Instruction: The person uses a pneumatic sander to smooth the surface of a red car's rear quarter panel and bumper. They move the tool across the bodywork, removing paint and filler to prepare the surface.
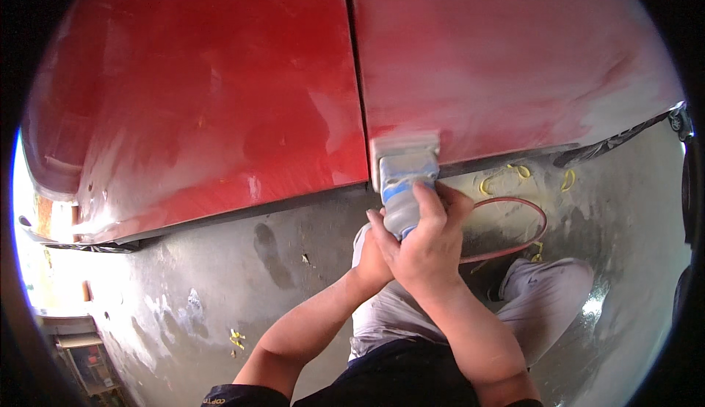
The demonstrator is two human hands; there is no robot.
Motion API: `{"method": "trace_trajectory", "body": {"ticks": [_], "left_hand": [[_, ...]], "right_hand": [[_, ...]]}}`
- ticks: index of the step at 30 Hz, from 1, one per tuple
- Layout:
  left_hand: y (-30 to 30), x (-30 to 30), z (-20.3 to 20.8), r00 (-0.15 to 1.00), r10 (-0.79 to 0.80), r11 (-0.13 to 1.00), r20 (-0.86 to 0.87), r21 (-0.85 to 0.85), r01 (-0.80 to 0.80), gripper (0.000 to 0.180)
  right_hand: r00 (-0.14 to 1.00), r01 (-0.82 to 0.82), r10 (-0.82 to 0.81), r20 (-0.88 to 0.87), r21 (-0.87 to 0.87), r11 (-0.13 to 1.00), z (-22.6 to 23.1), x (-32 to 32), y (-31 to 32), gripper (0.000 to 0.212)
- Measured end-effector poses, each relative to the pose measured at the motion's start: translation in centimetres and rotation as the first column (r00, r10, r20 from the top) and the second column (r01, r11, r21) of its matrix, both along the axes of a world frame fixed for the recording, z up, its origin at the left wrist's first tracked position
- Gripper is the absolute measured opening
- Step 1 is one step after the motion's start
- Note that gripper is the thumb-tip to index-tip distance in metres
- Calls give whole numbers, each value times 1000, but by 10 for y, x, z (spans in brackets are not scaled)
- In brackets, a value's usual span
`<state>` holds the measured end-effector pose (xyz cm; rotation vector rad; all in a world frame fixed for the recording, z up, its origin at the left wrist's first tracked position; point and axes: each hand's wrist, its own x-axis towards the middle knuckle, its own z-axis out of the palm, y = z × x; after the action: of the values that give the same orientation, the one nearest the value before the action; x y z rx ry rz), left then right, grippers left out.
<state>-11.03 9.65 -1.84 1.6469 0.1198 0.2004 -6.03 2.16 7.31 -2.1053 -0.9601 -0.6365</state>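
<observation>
My right hand [428, 249] is wrapped round the body of a dusty grey and blue power sander [404, 194]. The sander's pale rectangular pad [406, 147] lies against the lower edge of the right red car panel [507, 62], just right of a dark vertical seam. Under the right hand and close to the tool's rear end sits my left hand [371, 264]. Its fingers are hidden, so their grip does not show. Around the pad the right panel looks dull and whitish, while the left red car panel [220, 91] is glossier, with dusty patches.
A reddish hose [545, 223] loops across the grey floor [220, 289] beside my bent knee. Yellow strips [568, 180] are scattered below the panel. At the lower left stands a shelf or cabinet [89, 363]. A dark wheel-like part [680, 122] shows at the right edge.
</observation>
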Motion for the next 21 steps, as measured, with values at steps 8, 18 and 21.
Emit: {"method": "trace_trajectory", "body": {"ticks": [8, 18, 21], "left_hand": [[8, -5, 0, 1000, 4, 1000, 5, -26, -3, 52], [16, -1, 8, 1000, 18, 999, 24, -45, -17, 53], [19, 0, 12, 999, 22, 999, 31, -47, -21, 54]], "right_hand": [[1000, 2, -3, 21, 39, 999, 5, -3, 6, 86], [994, -17, 5, 111, 105, 994, 20, 1, 10, 83], [989, -32, 12, 146, 138, 990, 25, 3, 11, 81]]}}
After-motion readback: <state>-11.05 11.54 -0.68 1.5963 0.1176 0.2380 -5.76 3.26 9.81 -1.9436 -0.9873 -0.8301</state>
